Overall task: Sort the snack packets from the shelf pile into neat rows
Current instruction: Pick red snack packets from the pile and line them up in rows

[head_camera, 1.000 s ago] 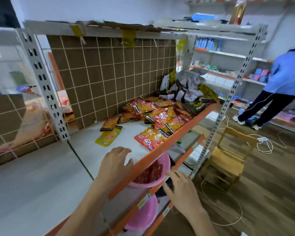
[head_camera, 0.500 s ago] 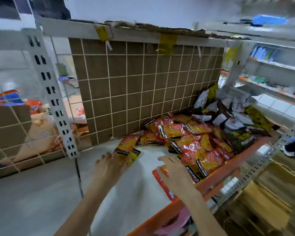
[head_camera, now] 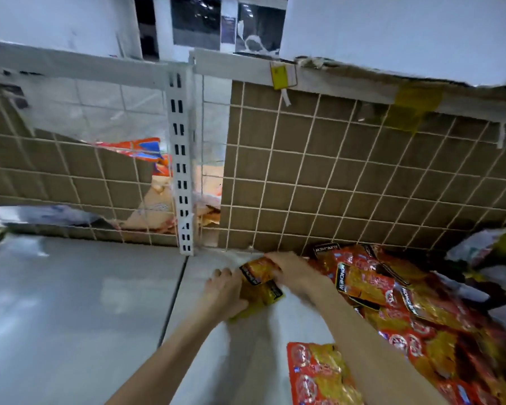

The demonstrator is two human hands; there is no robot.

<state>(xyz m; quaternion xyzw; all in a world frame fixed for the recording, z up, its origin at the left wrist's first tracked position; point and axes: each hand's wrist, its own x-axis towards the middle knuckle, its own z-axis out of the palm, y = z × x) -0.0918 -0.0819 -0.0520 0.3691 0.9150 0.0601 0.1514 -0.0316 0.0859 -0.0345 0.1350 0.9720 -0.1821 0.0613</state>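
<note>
A pile of red and orange snack packets (head_camera: 392, 299) covers the right side of the white shelf (head_camera: 70, 317). Two packets lie apart from it near the back panel: an orange one (head_camera: 259, 270) overlapping a yellow one (head_camera: 260, 296). My right hand (head_camera: 287, 266) reaches over the orange packet and grips its far edge. At the left side of the yellow packet lies my left hand (head_camera: 224, 290), fingers on its edge. A single red packet (head_camera: 319, 375) rests near the front of the shelf, between my forearms.
A brown panel behind white wire mesh (head_camera: 333, 185) closes the back of the shelf. A white slotted upright (head_camera: 181, 171) stands at the seam between two shelf boards. White and dark packets (head_camera: 485, 258) are heaped at the far right.
The view has swung left and closer to the shelf back. Both hands have moved forward from the shelf's front part onto the two packets near the mesh.
</note>
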